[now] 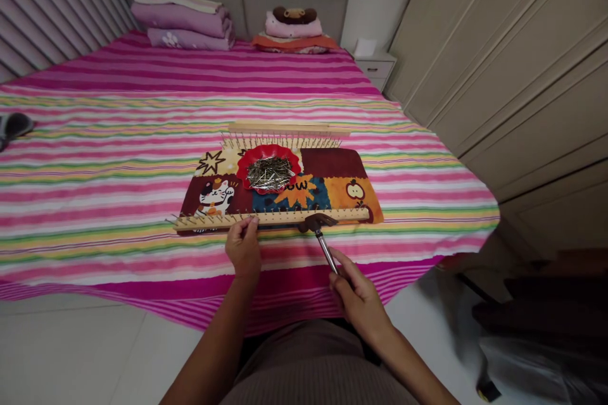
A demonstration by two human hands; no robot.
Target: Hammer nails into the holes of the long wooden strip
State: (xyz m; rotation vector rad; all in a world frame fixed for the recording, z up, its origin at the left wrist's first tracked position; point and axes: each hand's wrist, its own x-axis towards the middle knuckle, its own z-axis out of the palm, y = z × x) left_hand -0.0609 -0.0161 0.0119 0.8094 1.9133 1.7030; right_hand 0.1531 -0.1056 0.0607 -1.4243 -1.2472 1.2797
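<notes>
My right hand (358, 297) is wrapped round the handle of a claw hammer (325, 250). The hammer's dark head is just at the front edge of a long wooden strip (285, 219), right of its middle. Nails stand in a row along this strip, some of them leaning. With fingers pinched, my left hand (244, 250) grips the strip's near edge, left of the hammer; whether a nail is also between the fingertips is hidden. Behind the strip, a red scalloped bowl (242, 178) full of loose nails rests on a patterned mat (332, 164).
Behind the bowl lies another wooden strip (285, 141) with upright nails, and a plain strip (285, 128) beyond it. All rest on a bed with a striped sheet (104, 202). Folded purple bedding (185, 25) is at the back; wardrobes (513, 63) stand to the right.
</notes>
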